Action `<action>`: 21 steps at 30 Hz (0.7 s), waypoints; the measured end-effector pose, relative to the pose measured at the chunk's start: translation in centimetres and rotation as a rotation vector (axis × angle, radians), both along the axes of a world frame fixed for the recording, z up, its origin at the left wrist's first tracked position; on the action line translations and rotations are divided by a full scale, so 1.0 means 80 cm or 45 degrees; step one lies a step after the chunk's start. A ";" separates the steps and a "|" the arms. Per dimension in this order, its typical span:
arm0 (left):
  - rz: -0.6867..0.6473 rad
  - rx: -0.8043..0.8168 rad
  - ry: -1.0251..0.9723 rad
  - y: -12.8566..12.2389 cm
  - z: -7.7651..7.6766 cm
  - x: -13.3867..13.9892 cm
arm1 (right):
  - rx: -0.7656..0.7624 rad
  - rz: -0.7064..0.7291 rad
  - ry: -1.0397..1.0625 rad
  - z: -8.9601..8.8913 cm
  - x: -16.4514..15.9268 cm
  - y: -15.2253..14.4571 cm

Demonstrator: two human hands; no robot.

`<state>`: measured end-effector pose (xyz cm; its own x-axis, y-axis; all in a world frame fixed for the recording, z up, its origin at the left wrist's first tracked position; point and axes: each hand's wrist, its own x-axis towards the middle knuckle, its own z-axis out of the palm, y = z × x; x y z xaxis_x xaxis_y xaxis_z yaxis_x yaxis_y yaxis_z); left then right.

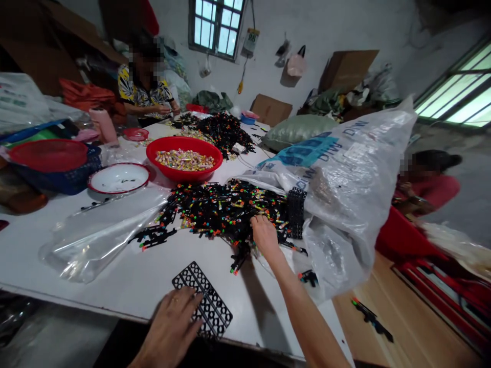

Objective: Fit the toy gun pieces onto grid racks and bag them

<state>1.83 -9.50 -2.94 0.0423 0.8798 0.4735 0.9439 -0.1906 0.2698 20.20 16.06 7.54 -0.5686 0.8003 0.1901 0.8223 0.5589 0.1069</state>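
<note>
My left hand (pixel 174 318) lies palm down on a black plastic grid tray (pixel 209 301) at the table's front edge. Its fingers are stretched out, somewhat apart, over the tray's left side. My right hand (pixel 264 233) reaches into a heap of small black toy guns (pixel 218 207) with orange, green and blue tips. The fingers of that hand are bent together and point down; whatever is between the fingertips is hidden. To its right, another black grid piece (pixel 296 212) stands against a large white plastic sack (pixel 345 189).
A red basin (pixel 152 162) of small colourful pieces and a white enamel plate (pixel 111 179) sit behind a clear plastic bag (pixel 95 240). One toy gun (pixel 372 319) lies on the wooden board at right. Two people sit nearby, one (pixel 143 97) across the table.
</note>
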 end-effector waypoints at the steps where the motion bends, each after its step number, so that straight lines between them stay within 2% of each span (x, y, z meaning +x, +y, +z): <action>1: -0.053 -0.039 0.083 -0.002 -0.003 0.012 | -0.028 -0.042 -0.011 -0.004 0.004 -0.014; 4: -0.110 -0.204 0.143 -0.003 -0.005 0.029 | -0.227 -0.207 0.049 -0.016 0.013 -0.055; 7: -0.197 -0.379 0.076 -0.006 0.003 0.017 | -0.421 -0.341 0.163 -0.021 0.024 -0.088; 9: -0.222 -0.415 0.063 -0.013 0.009 0.008 | -0.510 -0.311 0.280 -0.018 0.028 -0.107; 11: -0.155 -0.409 0.073 -0.020 0.013 0.006 | -0.636 -0.188 0.540 -0.014 0.021 -0.129; 13: -0.037 -0.403 0.097 -0.024 0.012 0.011 | -0.809 -0.073 0.879 -0.013 -0.004 -0.152; 15: 0.032 -0.422 0.127 -0.025 0.011 0.017 | -0.956 -0.017 1.127 -0.023 -0.041 -0.173; 18: 0.056 -0.471 0.148 -0.021 0.011 0.024 | -1.085 0.001 1.274 -0.052 -0.096 -0.186; 21: 0.072 -0.500 0.124 -0.018 0.015 0.027 | -1.130 -0.036 1.290 -0.079 -0.127 -0.182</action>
<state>3.99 -10.95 -1.70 0.0167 0.9951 0.0970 0.9746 -0.0379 0.2209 10.07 1.47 1.20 -0.4689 0.8804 -0.0706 0.3353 0.1035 -0.9364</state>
